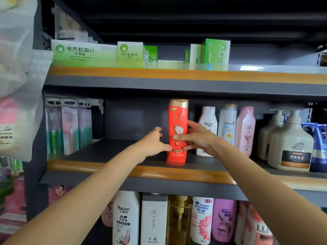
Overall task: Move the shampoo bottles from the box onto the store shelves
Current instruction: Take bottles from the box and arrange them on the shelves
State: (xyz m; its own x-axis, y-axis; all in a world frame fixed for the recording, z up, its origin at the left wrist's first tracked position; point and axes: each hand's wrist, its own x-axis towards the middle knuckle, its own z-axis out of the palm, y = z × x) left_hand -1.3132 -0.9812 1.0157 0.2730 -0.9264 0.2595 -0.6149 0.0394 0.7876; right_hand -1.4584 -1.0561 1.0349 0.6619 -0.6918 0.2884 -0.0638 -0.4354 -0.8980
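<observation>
A red shampoo bottle (177,121) with a gold cap stands upright on the middle shelf (109,167), near its front edge. My right hand (198,138) grips it from the right, fingers curled over its front. My left hand (154,142) is at the bottle's left side, thumb touching its lower part, fingers loosely curled and hidden behind the hand. To the right stand a white Raclen bottle (208,121), a Pantene bottle (227,122) and a pink bottle (245,131). The box is out of view.
Cream pump bottles (290,145) and blue pouches (318,147) fill the shelf's right end. Toothbrush packs (69,126) hang at its left. Green boxes (85,53) line the upper shelf. More shampoo bottles (177,220) crowd the lower shelf. A plastic bag (17,85) hangs at left.
</observation>
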